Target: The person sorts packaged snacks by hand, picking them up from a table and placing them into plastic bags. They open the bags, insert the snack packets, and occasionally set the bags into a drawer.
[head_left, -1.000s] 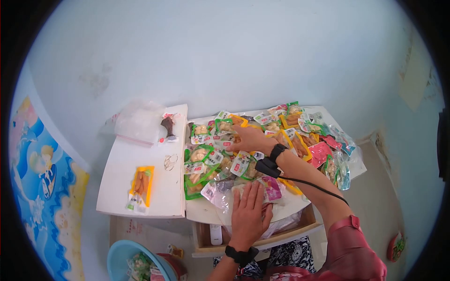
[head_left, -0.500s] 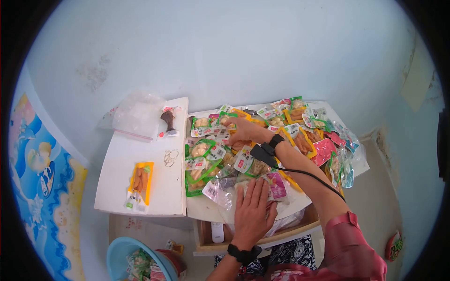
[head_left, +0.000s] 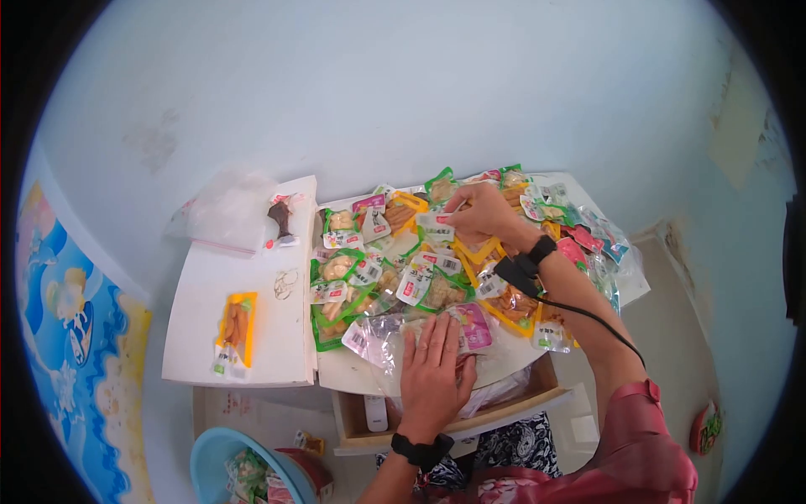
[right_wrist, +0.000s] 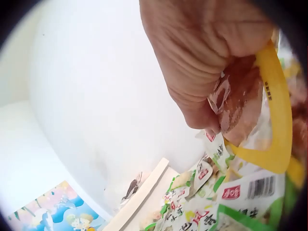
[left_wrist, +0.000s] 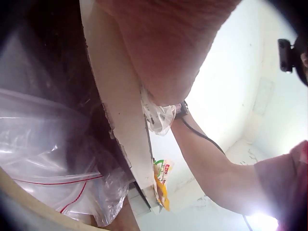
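Note:
My right hand is over the back middle of a heap of sealed snack packets. Its fingers are curled and pinch a yellow-edged packet with brown food behind clear plastic; the fingertips are partly hidden. Flat near the table's front edge, my left hand rests with straight fingers on a clear plastic bag. A purple-labelled packet lies beside its fingertips. Green-edged packets of pale food lie left of both hands. Closer to the right forearm is another yellow-edged packet.
On the left white table lie a lone yellow-edged packet, a dark-meat packet and a large clear bag. A blue basin with packets stands below. An open drawer under the front edge holds clear zip bags.
My right hand has moved right from the left part of the heap and lifted a yellow-edged packet. Packets around it have shifted. The left hand has stayed on the clear bag.

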A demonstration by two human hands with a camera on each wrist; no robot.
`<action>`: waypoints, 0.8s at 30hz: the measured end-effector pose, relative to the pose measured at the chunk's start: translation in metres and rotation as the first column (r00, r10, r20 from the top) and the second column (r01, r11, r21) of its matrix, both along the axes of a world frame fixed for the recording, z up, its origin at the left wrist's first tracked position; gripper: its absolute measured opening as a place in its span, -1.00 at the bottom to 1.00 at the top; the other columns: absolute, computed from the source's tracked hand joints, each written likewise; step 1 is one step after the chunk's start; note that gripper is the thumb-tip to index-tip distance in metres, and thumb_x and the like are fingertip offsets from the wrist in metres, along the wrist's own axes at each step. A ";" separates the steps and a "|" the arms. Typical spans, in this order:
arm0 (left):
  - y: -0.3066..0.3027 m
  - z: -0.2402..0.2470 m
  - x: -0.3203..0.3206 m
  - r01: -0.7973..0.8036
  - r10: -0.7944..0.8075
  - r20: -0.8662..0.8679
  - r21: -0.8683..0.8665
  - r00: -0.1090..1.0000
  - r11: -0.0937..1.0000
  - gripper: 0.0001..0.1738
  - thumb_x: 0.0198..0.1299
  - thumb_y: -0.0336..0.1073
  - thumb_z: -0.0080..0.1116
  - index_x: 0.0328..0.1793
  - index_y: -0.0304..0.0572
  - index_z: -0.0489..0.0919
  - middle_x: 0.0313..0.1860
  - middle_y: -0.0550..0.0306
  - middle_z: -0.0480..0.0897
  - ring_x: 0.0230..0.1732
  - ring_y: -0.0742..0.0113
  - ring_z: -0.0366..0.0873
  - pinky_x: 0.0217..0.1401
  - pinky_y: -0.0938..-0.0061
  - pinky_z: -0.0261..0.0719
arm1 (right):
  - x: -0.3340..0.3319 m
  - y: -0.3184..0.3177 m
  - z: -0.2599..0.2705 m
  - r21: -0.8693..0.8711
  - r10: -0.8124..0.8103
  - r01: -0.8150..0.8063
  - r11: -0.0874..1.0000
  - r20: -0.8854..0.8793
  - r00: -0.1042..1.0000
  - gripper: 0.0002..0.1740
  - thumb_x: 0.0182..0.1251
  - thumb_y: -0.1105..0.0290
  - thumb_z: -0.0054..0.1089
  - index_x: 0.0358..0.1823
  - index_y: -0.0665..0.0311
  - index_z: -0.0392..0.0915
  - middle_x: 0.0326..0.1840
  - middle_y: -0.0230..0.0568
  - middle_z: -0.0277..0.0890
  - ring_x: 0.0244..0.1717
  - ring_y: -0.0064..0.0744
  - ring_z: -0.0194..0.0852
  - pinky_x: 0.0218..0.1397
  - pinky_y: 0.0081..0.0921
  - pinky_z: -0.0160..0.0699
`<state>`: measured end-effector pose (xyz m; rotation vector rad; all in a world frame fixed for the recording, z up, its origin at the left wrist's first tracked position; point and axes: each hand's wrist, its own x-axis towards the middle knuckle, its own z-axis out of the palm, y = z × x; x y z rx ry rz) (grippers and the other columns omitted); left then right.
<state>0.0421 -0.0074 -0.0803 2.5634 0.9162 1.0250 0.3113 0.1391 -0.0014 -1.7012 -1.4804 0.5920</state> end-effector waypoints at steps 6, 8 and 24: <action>-0.002 0.000 0.001 -0.011 0.011 0.002 0.021 1.000 1.000 -0.31 0.27 -0.20 0.27 0.51 -0.33 0.47 0.52 -0.13 0.49 0.58 -0.10 0.36 0.71 -0.10 0.10 | 0.046 -0.048 0.021 0.057 0.010 -0.003 0.998 -0.117 0.993 -0.76 0.21 0.39 0.54 -0.24 0.41 0.69 -0.47 -0.36 0.58 -0.48 -0.62 0.48 -0.46 -0.56 0.39; -0.002 0.000 0.001 -0.013 0.013 -0.002 0.018 1.000 1.000 -0.31 0.27 -0.20 0.27 0.51 -0.32 0.47 0.52 -0.12 0.49 0.59 -0.09 0.35 0.71 -0.11 0.10 | 0.060 -0.063 0.023 0.102 0.012 -0.002 0.995 -0.096 0.995 -0.78 0.28 0.45 0.52 -0.22 0.43 0.63 -0.54 -0.40 0.51 -0.58 -0.69 0.35 -0.58 -0.63 0.20; -0.005 -0.004 0.001 0.005 -0.007 0.157 0.014 0.988 1.000 -0.09 0.28 -0.25 0.30 0.68 -0.45 0.17 0.60 -0.34 0.33 0.65 -0.33 0.19 0.69 -0.03 0.12 | 0.127 -0.124 0.011 -0.005 -0.073 0.080 0.997 0.348 0.935 -0.50 0.24 0.14 0.51 0.13 0.24 0.66 -0.16 -0.21 0.61 -0.11 -0.41 0.51 -0.02 -0.37 0.52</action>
